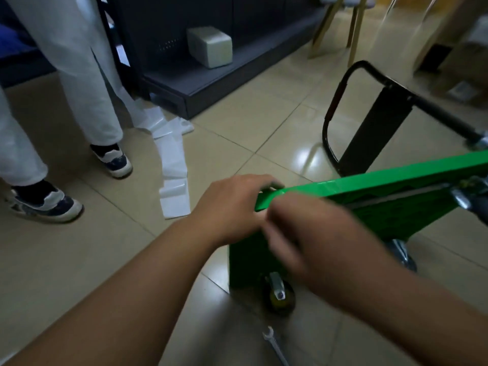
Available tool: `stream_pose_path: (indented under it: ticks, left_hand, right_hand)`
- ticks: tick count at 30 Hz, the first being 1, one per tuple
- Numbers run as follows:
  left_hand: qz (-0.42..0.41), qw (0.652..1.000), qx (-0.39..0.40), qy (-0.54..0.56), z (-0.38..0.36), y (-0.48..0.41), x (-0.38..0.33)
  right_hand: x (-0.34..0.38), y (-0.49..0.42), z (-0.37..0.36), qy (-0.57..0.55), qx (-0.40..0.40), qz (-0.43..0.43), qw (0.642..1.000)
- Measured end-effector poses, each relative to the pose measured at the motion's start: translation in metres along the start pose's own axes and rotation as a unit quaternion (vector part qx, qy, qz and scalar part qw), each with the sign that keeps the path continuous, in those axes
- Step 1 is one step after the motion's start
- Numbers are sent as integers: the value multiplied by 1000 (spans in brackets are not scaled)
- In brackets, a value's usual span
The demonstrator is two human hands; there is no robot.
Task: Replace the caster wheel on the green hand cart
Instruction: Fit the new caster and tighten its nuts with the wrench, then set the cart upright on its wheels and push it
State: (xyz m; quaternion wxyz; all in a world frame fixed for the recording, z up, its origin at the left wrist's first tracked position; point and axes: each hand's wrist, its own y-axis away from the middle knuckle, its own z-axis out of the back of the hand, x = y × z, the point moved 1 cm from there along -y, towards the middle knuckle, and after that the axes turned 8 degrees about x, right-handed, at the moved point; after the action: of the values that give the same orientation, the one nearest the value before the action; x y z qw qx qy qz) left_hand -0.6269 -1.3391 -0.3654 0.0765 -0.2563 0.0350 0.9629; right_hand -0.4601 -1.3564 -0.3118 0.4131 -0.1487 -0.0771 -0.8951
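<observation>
1. Logging open tiled floor [79, 260] left and ahead of green hand cart [383, 186], tipped on its long edge.
2. Seen left hand [232, 204] curled over cart's top corner, gripping.
3. Recorded right hand [317, 233] blurred before underside; grasp undeterminable.
4. Found caster wheel [278, 294] at lower corner; wrench [273, 344] nearby on tile.

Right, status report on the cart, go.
Left hand grips the green cart at a corner; right hand blurred against its side, grip unclear. Cart tipped on edge, caster wheel by the floor. Wrench lies on the tiles nearby.
</observation>
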Motion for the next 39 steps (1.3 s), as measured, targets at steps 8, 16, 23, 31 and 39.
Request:
stream_pose_path:
  ticks: [8,16,23,31,39]
  left_hand:
    - [12,997,-5,74,-20,-13,23]
    - [117,981,19,155,76,19,12]
    - [60,992,52,101,332,71,-36]
    - [-52,996,60,-33,500,40,-34]
    - [-86,986,96,-104,513,-53,-18]
  right_hand:
    - [-90,-82,-12,35,-37,-66,996]
    - [-16,-105,64,17,8,-246,969]
    - [117,-124,277,43,71,-278,957]
    - [152,-160,395,21,-42,-313,949]
    - [94,-206,386,-26,-105,-368,924]
